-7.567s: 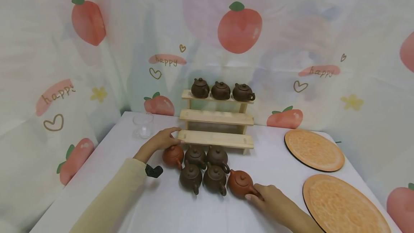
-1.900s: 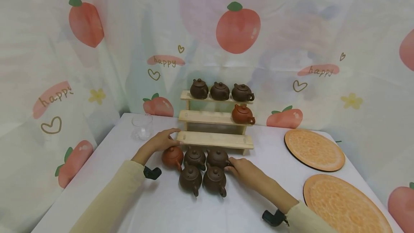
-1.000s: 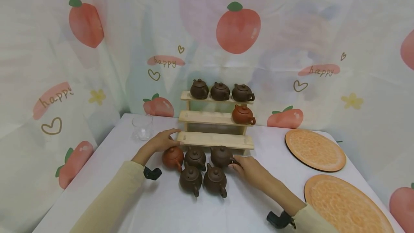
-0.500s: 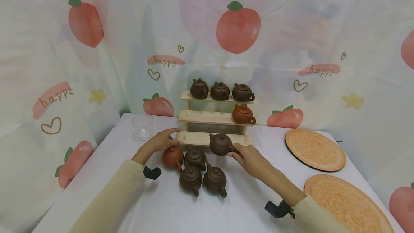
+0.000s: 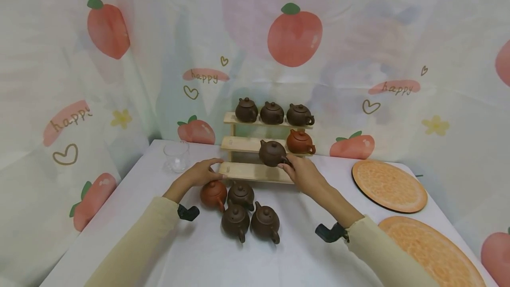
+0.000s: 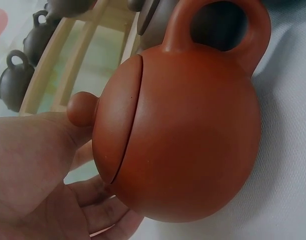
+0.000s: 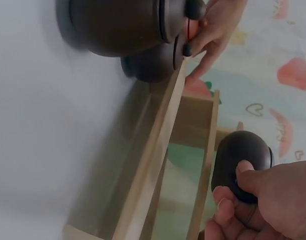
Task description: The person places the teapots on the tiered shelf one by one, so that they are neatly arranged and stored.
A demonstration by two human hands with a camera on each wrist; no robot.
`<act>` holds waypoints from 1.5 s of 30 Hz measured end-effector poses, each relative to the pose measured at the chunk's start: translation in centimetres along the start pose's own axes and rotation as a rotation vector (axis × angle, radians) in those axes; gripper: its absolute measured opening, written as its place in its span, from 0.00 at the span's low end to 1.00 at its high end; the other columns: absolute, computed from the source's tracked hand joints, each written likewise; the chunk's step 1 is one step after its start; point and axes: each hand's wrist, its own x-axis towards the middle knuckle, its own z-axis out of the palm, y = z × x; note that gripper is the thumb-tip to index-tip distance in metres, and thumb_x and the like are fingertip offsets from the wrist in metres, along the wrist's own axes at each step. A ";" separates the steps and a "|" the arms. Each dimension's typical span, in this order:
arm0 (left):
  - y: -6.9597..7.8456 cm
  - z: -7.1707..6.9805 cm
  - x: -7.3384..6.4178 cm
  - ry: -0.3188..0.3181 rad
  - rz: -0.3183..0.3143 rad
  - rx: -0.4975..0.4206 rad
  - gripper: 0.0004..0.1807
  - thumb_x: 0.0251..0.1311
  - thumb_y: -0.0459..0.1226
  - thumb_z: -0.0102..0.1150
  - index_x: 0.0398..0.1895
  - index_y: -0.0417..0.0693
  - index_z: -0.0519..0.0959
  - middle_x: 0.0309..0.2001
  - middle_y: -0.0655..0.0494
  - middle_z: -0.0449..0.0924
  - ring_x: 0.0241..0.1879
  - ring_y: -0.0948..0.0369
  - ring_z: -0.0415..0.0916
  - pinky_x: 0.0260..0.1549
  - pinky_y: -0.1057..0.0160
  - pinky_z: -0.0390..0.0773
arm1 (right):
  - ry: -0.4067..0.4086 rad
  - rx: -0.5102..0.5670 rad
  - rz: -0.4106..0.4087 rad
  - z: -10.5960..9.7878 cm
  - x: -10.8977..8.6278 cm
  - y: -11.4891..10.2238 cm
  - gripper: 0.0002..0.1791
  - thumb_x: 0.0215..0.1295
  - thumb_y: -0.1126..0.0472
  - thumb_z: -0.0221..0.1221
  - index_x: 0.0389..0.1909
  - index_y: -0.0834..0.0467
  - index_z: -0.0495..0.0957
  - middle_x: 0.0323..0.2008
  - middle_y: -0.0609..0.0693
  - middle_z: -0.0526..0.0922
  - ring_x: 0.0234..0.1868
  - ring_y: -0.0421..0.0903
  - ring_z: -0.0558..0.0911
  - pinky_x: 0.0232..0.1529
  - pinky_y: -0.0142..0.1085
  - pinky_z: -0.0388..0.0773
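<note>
My right hand (image 5: 304, 174) pinches the handle of a dark brown teapot (image 5: 272, 153), held in the air before the middle tier of a three-tier wooden stand (image 5: 255, 171). Thumb and fingers close on that handle in the right wrist view, where the teapot (image 7: 242, 160) hangs clear of the wood. My left hand (image 5: 198, 173) holds the left end of the lowest tier between thumb and forefinger. Just beside it, a reddish-brown teapot (image 5: 214, 194) sits on the table; its body fills the left wrist view. Another reddish-brown teapot (image 5: 300, 141) stands at the middle tier's right end.
Three dark teapots (image 5: 272, 113) line the top tier. In front of the stand, three more dark teapots (image 5: 235, 220) sit on the white table (image 5: 191, 256). A clear glass vessel (image 5: 176, 156) stands at the back left. Two round orange-patterned mats (image 5: 389, 186) lie at the right.
One reddish-brown teapot went from the table onto the middle tier. My right hand then took a dark teapot from the back row and raised it past the lowest tier. My left hand stayed put.
</note>
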 end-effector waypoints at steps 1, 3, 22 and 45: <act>0.0 0.0 0.0 -0.001 -0.001 0.001 0.38 0.69 0.51 0.68 0.78 0.48 0.68 0.46 0.45 0.85 0.45 0.53 0.81 0.48 0.51 0.80 | 0.008 0.001 0.008 0.0 0.3 -0.1 0.10 0.78 0.59 0.61 0.37 0.60 0.77 0.23 0.47 0.69 0.25 0.45 0.70 0.30 0.39 0.68; -0.1 0.1 0.0 -0.002 0.000 0.000 0.38 0.70 0.50 0.68 0.78 0.48 0.68 0.46 0.45 0.85 0.45 0.53 0.81 0.48 0.51 0.80 | 0.028 -0.006 0.018 0.0 0.8 -0.2 0.11 0.78 0.59 0.61 0.36 0.61 0.77 0.22 0.48 0.69 0.25 0.45 0.71 0.29 0.39 0.68; -0.4 0.1 0.1 0.001 0.010 0.006 0.38 0.70 0.52 0.67 0.78 0.49 0.69 0.49 0.43 0.85 0.48 0.51 0.82 0.49 0.49 0.81 | 0.063 -0.074 0.095 -0.2 4.2 -0.7 0.15 0.79 0.56 0.60 0.35 0.64 0.77 0.22 0.52 0.71 0.24 0.50 0.73 0.29 0.41 0.67; 0.0 0.1 -0.1 0.007 0.014 0.007 0.38 0.70 0.50 0.68 0.78 0.47 0.69 0.48 0.42 0.85 0.46 0.51 0.82 0.47 0.50 0.81 | 0.052 -0.079 0.159 0.6 5.2 -0.1 0.15 0.79 0.55 0.61 0.37 0.64 0.79 0.24 0.53 0.75 0.29 0.52 0.76 0.33 0.45 0.72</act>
